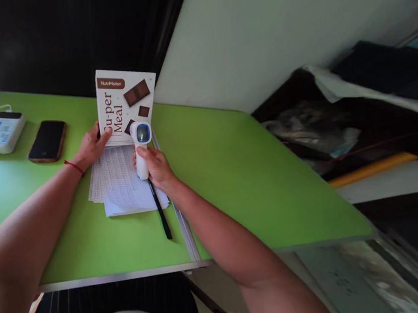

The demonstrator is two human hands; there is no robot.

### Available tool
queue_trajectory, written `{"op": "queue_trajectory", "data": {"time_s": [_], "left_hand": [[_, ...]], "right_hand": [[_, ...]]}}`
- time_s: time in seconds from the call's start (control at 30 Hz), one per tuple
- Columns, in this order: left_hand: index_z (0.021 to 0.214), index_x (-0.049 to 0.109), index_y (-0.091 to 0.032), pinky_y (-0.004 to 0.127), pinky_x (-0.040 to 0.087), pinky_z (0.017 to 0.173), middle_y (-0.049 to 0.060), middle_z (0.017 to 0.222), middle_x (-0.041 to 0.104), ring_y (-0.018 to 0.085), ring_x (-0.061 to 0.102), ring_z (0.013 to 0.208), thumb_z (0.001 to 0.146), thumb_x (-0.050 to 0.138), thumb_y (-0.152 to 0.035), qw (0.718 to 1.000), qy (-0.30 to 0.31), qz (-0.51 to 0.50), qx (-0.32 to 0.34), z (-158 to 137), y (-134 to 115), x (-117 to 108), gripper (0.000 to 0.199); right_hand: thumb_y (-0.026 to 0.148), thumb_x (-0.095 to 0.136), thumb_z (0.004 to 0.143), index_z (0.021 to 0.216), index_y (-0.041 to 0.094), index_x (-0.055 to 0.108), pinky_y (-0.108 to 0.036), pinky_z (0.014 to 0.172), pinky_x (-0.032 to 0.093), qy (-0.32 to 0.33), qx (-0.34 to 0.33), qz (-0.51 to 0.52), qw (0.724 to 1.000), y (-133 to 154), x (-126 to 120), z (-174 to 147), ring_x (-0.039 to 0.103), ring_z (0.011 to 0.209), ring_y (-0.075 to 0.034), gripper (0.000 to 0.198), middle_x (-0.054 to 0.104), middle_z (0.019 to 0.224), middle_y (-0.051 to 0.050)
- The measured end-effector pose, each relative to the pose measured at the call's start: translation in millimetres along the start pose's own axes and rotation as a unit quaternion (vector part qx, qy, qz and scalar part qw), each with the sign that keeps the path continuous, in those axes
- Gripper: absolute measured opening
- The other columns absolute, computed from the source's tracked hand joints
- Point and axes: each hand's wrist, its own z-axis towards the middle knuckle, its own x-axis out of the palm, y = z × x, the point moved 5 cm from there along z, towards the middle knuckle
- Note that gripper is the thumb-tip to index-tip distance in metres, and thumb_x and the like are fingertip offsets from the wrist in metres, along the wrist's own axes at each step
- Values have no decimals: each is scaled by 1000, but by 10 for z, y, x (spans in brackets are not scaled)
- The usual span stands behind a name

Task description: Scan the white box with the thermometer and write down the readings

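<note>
A white box (117, 106) printed with chocolate pieces and the words "NutriMotion" and "Su-per Meal" is held upright by its lower left corner in my left hand (93, 143). The thumb lies on the box's front. Wrapped round the handle of a white and blue infrared thermometer (141, 158) is my right hand (156, 166). Its screen faces me, and its head overlaps the box's lower right part. Beneath both hands lie printed papers (121, 178), with a black pen (160, 211) resting partly across their right edge.
A phone (47, 141) in a brown case and a white boxy device (2, 132) with a cable lie at left on the green table (233, 174). A metal seam (187, 233) crosses the tabletop. Behind it stand a dark panel and a pale wall. Cluttered shelves (314, 125) are at right.
</note>
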Motion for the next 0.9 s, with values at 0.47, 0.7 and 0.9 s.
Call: {"op": "queue_trajectory", "data": {"time_s": [0.47,0.7,0.9], "left_hand": [[114,66,-21,47,57,95,11,114,75,32,70,106,97,47,-75,999,-8,-9,29,-32,31,-22,60],[118,64,-19,52,56,97,14,119,73,35,70,110,96,42,-79,1000,15,10,12,-30,28,-24,68],[117,64,-19,49,57,96,14,118,74,33,70,108,95,43,-79,1000,15,-8,20,-27,-3,-19,68]], "right_hand": [[78,78,60,75,23,63,-28,53,42,24,-11,9,1000,0,37,-43,51,55,-11,59,58,63,4],[77,76,64,78,23,63,-29,57,40,20,-26,-18,999,-2,34,-34,48,61,-12,57,56,69,3],[77,75,65,76,23,63,-30,59,39,13,-41,-40,998,8,26,-34,47,63,-12,56,55,70,3]]}}
